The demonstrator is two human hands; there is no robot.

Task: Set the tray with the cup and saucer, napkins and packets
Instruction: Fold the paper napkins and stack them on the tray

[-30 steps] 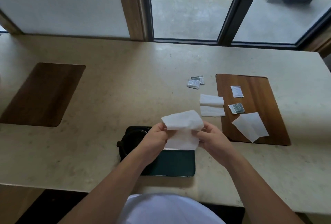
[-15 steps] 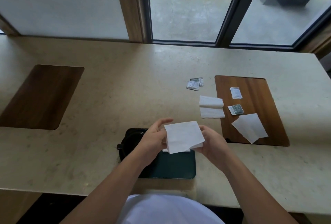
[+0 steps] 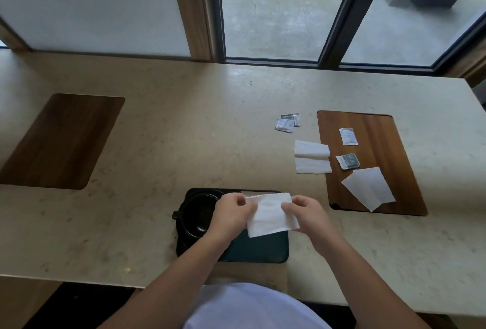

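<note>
A dark green tray [image 3: 263, 251] lies at the counter's near edge, with a black cup on its saucer [image 3: 196, 217] at the left end. Above the tray my left hand [image 3: 232, 213] and my right hand [image 3: 305, 211] both pinch a folded white napkin [image 3: 271, 217] by its upper corners. Two folded napkins [image 3: 311, 156] lie on the counter to the right. Two packets [image 3: 288, 123] sit beyond them. On the right wooden inlay [image 3: 376, 144] lie a white packet [image 3: 348, 136], a dark packet [image 3: 347, 161] and another napkin [image 3: 368, 188].
A second wooden inlay [image 3: 60, 142] is set into the beige counter at the left. Windows and a wood post stand along the counter's far edge. The counter's front edge runs just below the tray.
The napkin has been folded down from a loose, half-open sheet into a flat rectangle, and both hands have lowered it closer to the tray.
</note>
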